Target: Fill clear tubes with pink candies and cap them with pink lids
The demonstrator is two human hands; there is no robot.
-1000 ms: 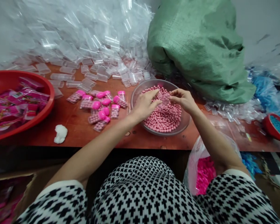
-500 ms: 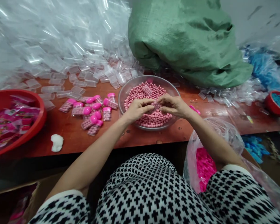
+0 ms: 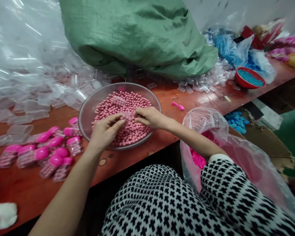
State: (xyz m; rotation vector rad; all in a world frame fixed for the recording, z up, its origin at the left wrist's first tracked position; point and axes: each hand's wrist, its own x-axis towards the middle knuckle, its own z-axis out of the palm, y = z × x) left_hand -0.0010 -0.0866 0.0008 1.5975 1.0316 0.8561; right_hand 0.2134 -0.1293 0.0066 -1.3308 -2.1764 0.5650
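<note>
A metal bowl (image 3: 88, 106) full of pink beads (image 3: 127, 136) stands on the table. Over the beads, my left hand (image 3: 107, 129) pinches one end of a small clear plastic container (image 3: 127, 118). The fingers of my right hand (image 3: 148, 117) close at its other end; how firmly they grip is hard to see. Another clear container (image 3: 118, 101) lies on the beads near the back of the bowl. Left of the bowl, several bead-filled containers with pink caps (image 3: 55, 142) lie in a loose group.
Empty clear containers (image 3: 22, 113) are heaped at the left, beneath a big green sack (image 3: 142, 36). At the right are a pink cap (image 3: 178, 106), a red bowl of blue beads (image 3: 250, 82) and a plastic bag (image 3: 204, 118) holding pink pieces below the table edge.
The view has swung to the right, so the bowl sits further left and the red basin at the left is out of sight. Both hands remain over the beads at the container.
</note>
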